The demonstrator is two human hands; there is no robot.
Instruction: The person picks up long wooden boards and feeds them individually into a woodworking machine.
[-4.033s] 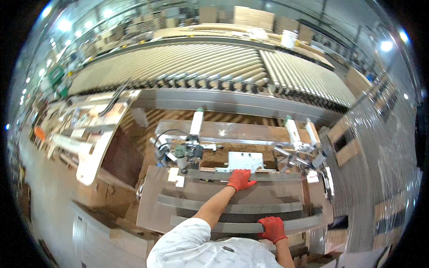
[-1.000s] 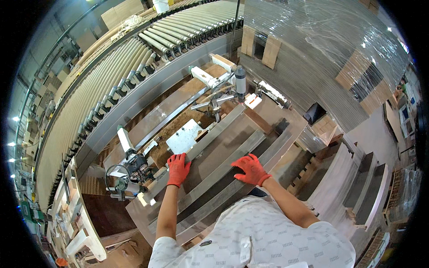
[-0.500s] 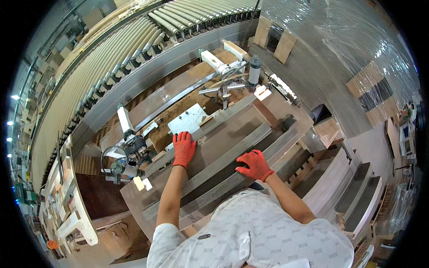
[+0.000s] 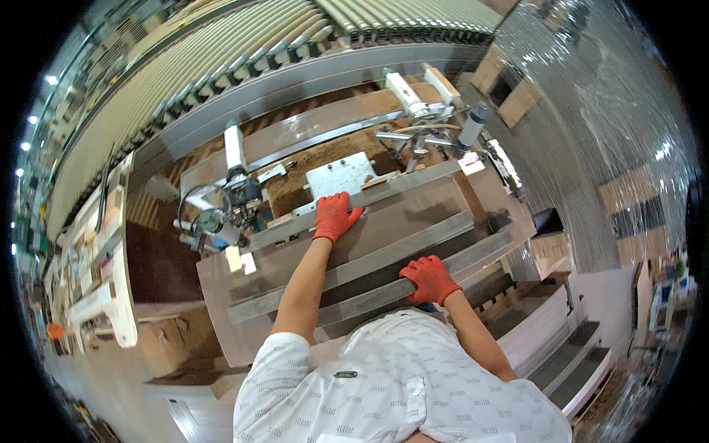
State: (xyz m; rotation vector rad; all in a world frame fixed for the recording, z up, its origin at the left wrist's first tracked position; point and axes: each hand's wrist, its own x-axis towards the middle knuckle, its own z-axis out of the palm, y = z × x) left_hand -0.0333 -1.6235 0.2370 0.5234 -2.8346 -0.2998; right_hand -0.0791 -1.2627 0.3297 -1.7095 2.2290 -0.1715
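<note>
My left hand (image 4: 336, 216), in a red glove, rests on the far grey strip (image 4: 395, 190) beside a white metal plate (image 4: 341, 176). Its thumb sticks out to the right, and the fingers lie over the strip. Nearer to me, my right hand (image 4: 430, 280), also red-gloved, curls its fingers over the near grey strip (image 4: 478, 257); its thumb is mostly hidden. Between the hands runs a middle grey strip (image 4: 384, 258). All three strips lie lengthwise across the brown tabletop (image 4: 221, 295).
Behind the tabletop, machine heads (image 4: 240, 190) with hoses stand amid brown dust. A roller conveyor (image 4: 244, 55) runs along the back. To the right is a plastic-wrapped stack (image 4: 569, 170). A wooden board with scraps (image 4: 122, 295) stands left. Small pale blocks (image 4: 235, 258) sit at the tabletop's left end.
The view has turned, so the tabletop lies more level across it. My left hand's fingers have drawn closer together. My right hand has curled in, its thumb less visible.
</note>
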